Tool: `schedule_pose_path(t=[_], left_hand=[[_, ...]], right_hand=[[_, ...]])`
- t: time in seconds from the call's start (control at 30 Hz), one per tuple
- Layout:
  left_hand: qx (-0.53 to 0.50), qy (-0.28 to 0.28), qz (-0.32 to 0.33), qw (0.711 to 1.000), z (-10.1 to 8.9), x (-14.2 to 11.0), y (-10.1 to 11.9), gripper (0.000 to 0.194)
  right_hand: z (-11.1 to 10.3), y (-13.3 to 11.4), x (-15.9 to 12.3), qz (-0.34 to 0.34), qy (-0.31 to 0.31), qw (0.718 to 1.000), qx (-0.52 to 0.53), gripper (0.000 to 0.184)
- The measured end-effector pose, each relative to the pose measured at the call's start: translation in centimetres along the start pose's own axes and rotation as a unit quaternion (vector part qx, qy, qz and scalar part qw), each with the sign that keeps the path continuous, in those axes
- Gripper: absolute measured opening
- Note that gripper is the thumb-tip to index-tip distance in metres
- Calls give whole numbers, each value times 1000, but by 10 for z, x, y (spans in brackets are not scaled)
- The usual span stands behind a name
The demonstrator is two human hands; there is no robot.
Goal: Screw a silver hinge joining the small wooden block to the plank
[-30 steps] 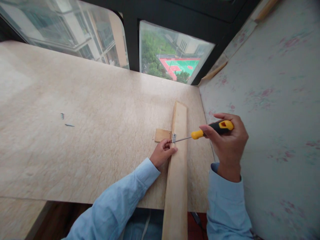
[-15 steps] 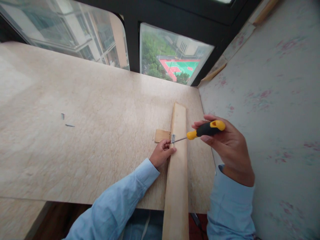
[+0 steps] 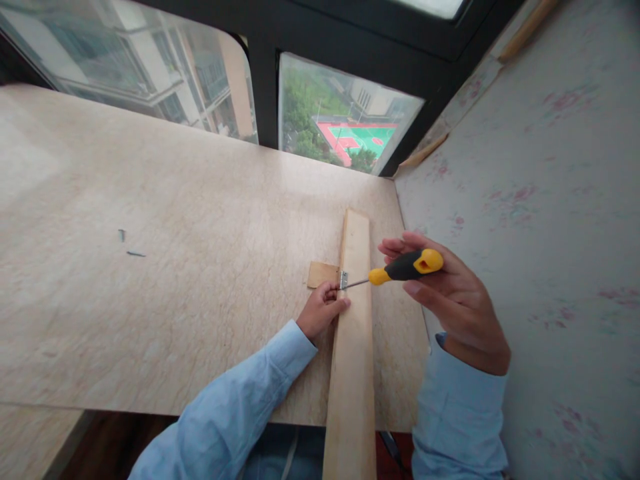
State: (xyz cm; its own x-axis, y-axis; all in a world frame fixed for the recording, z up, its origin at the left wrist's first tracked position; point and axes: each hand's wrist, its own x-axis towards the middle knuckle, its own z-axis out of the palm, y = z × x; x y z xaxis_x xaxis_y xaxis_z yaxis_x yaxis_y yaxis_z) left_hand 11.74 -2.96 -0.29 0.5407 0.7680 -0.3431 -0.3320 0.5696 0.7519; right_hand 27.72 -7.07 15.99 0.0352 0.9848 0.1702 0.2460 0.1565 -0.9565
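Note:
A long wooden board [image 3: 354, 360] lies on the marble-patterned ledge and juts past its front edge. On its left side sits a small metal hinge [image 3: 343, 279], next to a short wooden piece [image 3: 323, 274]. My left hand [image 3: 323, 309] grips the board's left edge just below the hinge, thumb on top. My right hand [image 3: 457, 300] holds a yellow and black screwdriver [image 3: 407, 265] by its handle, fingers partly extended. The screwdriver's tip meets the lower part of the hinge, close to my left fingertips. Whether a screw is under the tip cannot be made out.
Two loose screws [image 3: 135, 253] lie on the left of the ledge [image 3: 200, 200]. A floral-papered wall [image 3: 560, 233] rises close to my right hand. Dark-framed windows [image 3: 350, 113] stand along the back.
The view has shifted slightly. My right hand has changed its hold a little, and the screwdriver handle is turned slightly. My left hand stays on the board.

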Motion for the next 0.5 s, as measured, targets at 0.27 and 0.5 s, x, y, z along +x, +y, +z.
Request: schedule_pose_path(t=[0.27, 0.5], left_hand=[[17, -9, 2, 1000, 0, -1, 2, 47], [-5, -6, 1, 1000, 0, 0, 1, 46]], right_hand=[[6, 29, 16, -92, 255, 955, -118, 54], [1, 5, 4, -16, 9, 1000, 3, 57]])
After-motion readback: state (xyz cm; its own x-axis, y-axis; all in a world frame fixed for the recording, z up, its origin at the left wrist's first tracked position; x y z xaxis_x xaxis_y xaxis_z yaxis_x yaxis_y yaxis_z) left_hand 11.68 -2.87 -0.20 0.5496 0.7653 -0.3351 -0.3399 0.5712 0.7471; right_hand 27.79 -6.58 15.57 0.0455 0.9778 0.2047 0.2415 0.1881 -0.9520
